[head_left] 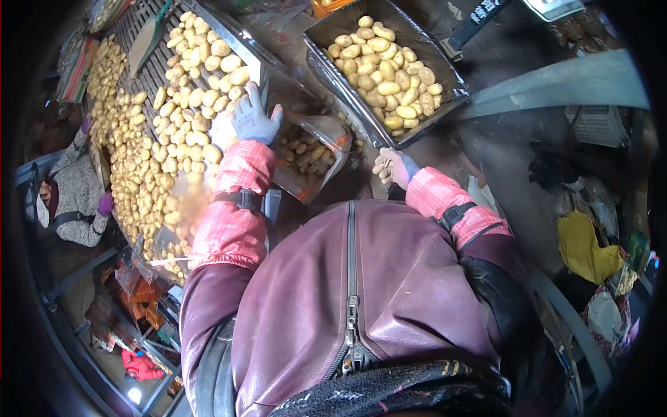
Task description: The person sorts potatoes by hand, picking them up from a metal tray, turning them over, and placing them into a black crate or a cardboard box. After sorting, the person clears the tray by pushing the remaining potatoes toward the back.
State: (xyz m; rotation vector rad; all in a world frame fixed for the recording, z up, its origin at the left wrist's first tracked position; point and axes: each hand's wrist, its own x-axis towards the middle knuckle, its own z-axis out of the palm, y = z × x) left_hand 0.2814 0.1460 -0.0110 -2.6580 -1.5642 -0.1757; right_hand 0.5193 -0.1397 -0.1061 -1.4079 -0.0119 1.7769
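My left hand (256,119), in a grey-blue glove, reaches over the near edge of a slatted sorting table (135,83). Its fingers are stretched out and the thumb stands apart; the fingertips are at the potatoes (198,101) by the metal rim. Nothing shows in its grasp. My right hand (394,167), in a soiled glove, hangs in front of my jacket with its fingers curled. Whether something is inside those fingers I cannot make out. Just beyond it stands a box lined with black plastic (455,82), heaped with large potatoes (389,80).
An open bag (330,142) with potatoes stands between the table and my body. A green-handled scoop (146,45) lies on the slats. At the far left another person's grey sleeve (76,198) shows. A grey crate (596,125) and a yellow bag (587,247) are to the right.
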